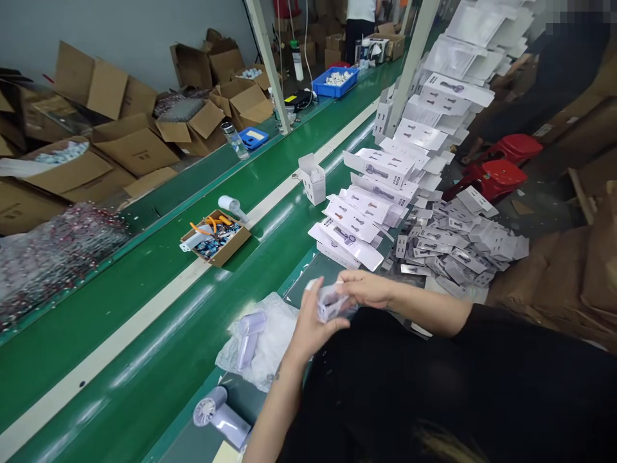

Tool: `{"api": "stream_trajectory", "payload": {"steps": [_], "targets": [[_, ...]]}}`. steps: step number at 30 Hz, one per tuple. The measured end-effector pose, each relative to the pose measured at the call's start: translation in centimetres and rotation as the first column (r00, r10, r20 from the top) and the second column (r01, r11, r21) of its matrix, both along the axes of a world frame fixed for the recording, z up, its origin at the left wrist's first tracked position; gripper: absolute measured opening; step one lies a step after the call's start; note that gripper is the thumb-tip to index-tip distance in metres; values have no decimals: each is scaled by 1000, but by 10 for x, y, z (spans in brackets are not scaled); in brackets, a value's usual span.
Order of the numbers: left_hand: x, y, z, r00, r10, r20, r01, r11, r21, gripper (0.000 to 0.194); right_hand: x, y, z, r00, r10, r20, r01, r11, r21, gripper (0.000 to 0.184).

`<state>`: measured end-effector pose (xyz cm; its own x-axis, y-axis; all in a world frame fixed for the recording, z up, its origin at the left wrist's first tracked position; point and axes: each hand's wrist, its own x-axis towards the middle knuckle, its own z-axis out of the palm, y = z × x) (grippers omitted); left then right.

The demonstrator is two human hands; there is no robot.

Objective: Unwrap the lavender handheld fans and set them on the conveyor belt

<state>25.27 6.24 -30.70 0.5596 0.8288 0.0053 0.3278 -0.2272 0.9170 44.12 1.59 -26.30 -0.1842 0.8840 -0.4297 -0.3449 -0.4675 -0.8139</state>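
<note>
Both my hands meet over the near edge of the green conveyor belt (159, 347). My left hand (311, 325) and my right hand (369, 287) are closed together on a small whitish item in a clear plastic bag (331, 304). Just left of them a lilac handheld fan (249, 334) lies on a heap of clear plastic bags (274, 350). A second lilac fan (216, 415) lies nearer to me on the belt's edge. Stacks of flat white printed cartons (359, 218) rise right behind my hands.
An open white box (313, 180) stands on the belt. A small cardboard tray of parts (215, 238) sits by the white stripe, with a white fan (232, 207) behind it. Cardboard boxes (135, 145) line the left. Red stools (499, 173) and a person stand at right.
</note>
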Motion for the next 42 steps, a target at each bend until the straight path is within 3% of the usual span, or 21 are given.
{"api": "stream_trajectory", "payload": {"steps": [2, 3, 4, 5, 7, 8, 10, 12, 14, 18, 19, 20, 23, 25, 27, 30, 34, 37, 39, 40, 42], "targets": [[4, -5, -10, 999, 6, -35, -5, 999, 50, 31, 12, -5, -5, 988, -5, 151, -5, 998, 69, 33], [4, -6, -15, 997, 69, -35, -67, 997, 41, 20, 27, -9, -9, 948, -86, 306, 56, 993, 103, 34], [3, -7, -18, 987, 156, -30, -156, 988, 7, 16, 47, -12, -14, 852, -197, 486, 143, 979, 146, 36], [0, -6, -21, 965, 261, -10, -261, 963, -60, 17, 70, -16, -21, 646, -348, 680, 266, 937, 227, 41], [-7, -2, -22, 875, 481, 51, -450, 849, -278, 23, 119, -22, -40, 192, -411, 891, 319, 885, 340, 71], [-11, 0, -21, 812, 578, 81, -504, 765, -401, 25, 140, -23, -52, 59, -394, 917, 280, 889, 363, 78], [-17, 5, -18, 686, 717, 122, -526, 605, -598, 30, 169, -20, -73, -55, -375, 925, 177, 909, 379, 65], [-21, 7, -13, 601, 786, 143, -503, 511, -697, 35, 179, -10, -85, -75, -460, 885, 108, 878, 466, 35], [-27, 7, -9, 554, 815, 173, -472, 478, -741, 38, 176, 6, -80, -55, -647, 761, 95, 755, 649, 17], [-44, 6, -3, 471, 841, 267, -410, 477, -778, 44, 145, 46, -29, 137, -939, 315, 247, 340, 907, 16], [-49, 6, -1, 451, 843, 294, -398, 484, -779, 46, 134, 56, -15, 199, -951, 237, 294, 289, 911, 16], [-54, 7, 1, 434, 842, 322, -385, 496, -778, 47, 120, 64, -3, 263, -943, 204, 320, 285, 904, 16], [-64, 6, 14, 409, 812, 416, -337, 559, -758, 48, 72, 79, 14, 463, -835, 297, 246, 443, 862, 14], [-65, 5, 23, 390, 788, 476, -313, 600, -736, 48, 38, 83, 8, 580, -709, 401, 138, 570, 810, 14], [-59, 3, 30, 364, 775, 516, -296, 622, -725, 46, 9, 83, -5, 680, -565, 467, 20, 651, 759, 12], [-44, 5, 36, 338, 770, 541, -292, 632, -718, 42, -19, 82, -17, 788, -394, 473, -80, 697, 712, 13], [-36, 10, 35, 369, 764, 529, -415, 645, -642, 39, -28, 92, -26, 857, -301, 418, -50, 759, 650, 17], [-39, 7, 28, 534, 750, 389, -632, 660, -406, 37, -27, 105, -53, 882, -196, 429, -71, 845, 531, 15], [-38, 0, 21, 678, 717, 161, -713, 695, -92, 33, -23, 110, -78, 891, -132, 435, -88, 888, 451, 18], [-35, -4, 20, 731, 682, 22, -681, 728, 83, 30, -21, 110, -90, 893, -112, 435, -93, 901, 423, 20], [-24, -12, 21, 781, 572, -250, -473, 804, 361, 22, -14, 109, -105, 888, -63, 455, -129, 917, 379, 22]]}}
